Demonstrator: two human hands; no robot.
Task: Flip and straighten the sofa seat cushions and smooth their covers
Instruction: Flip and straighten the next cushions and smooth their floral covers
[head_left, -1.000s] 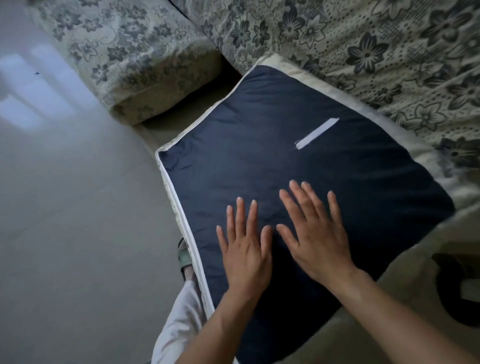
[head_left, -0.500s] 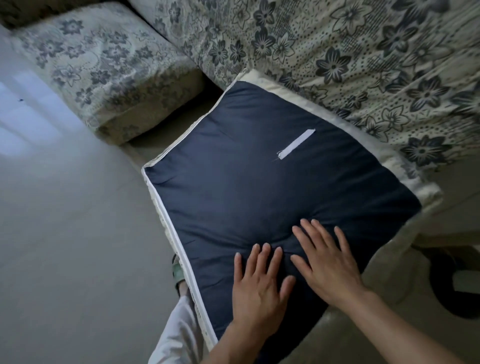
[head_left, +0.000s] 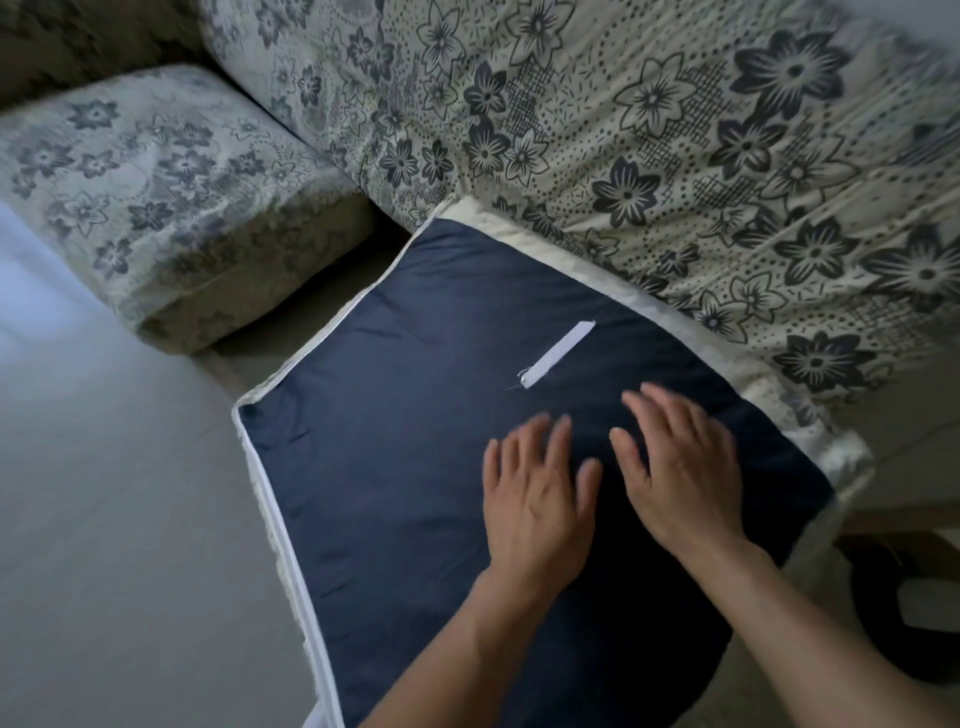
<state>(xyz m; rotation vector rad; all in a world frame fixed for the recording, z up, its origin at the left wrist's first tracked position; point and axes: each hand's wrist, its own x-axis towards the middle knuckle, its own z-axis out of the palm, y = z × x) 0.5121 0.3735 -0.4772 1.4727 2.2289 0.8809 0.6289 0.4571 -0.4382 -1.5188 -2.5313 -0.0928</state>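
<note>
Navy fabric fills the middle of what we see: the dark underside of a seat cushion (head_left: 415, 467) lying flat on the sofa seat, with a cream border along its far edge and a white piped seam running down its left edge. We lay both hands on it side by side, palms down. Our left hand (head_left: 537, 493) rests near the cushion's centre with its fingers straight and slightly spread, grasping nothing. Our right hand (head_left: 685, 467) lies just beside it, closer to the cushion's right edge, fingers likewise extended and flat on the cloth; its fingertips are blurred. A small white strip (head_left: 558, 353) is sewn on the navy face just beyond our fingertips, set at a slant. Behind the cushion rises the sofa back (head_left: 675, 156), covered in cream cloth printed with dark flowers, and the cushion's far edge touches it. To the left sits a second cushion (head_left: 156, 208) in the same floral cover, apart from the navy one across a dark gap. Pale glossy floor (head_left: 104, 519) lies at the left.
</note>
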